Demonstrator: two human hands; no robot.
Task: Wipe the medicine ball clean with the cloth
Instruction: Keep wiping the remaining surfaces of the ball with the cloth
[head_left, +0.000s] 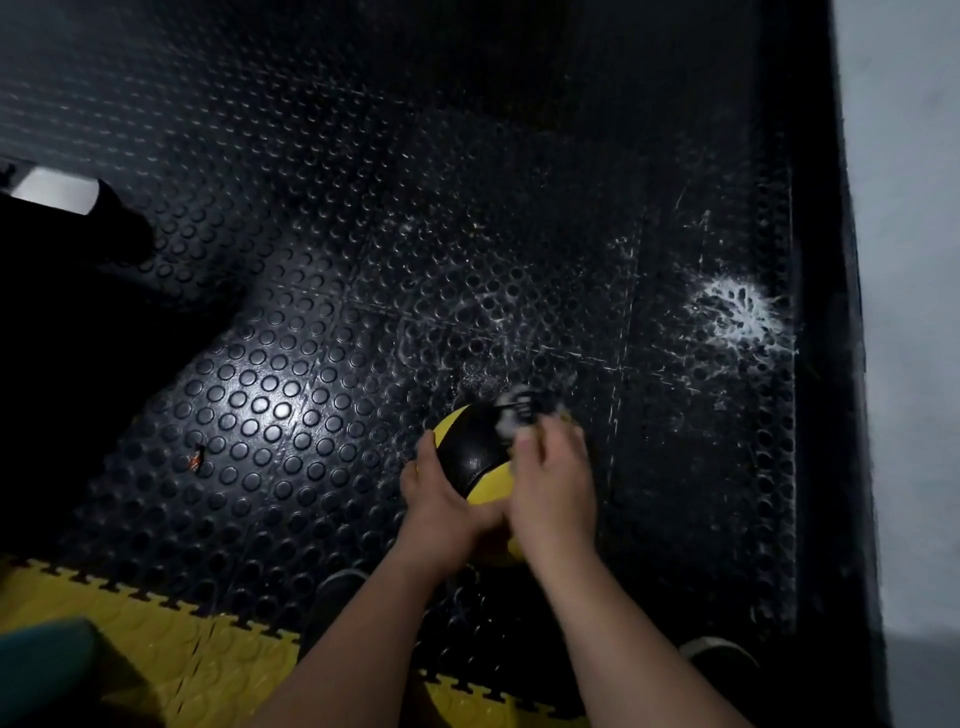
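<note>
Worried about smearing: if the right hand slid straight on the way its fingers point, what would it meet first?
Probably the blurred cloth on the medicine ball, just beyond the right hand; depth is unclear.

My right hand (553, 483) smears with motion blur; the pale crumpled cloth (519, 410) under it too. My hands cover much of the yellow-and-black rubber medicine ball (470, 457).
</note>
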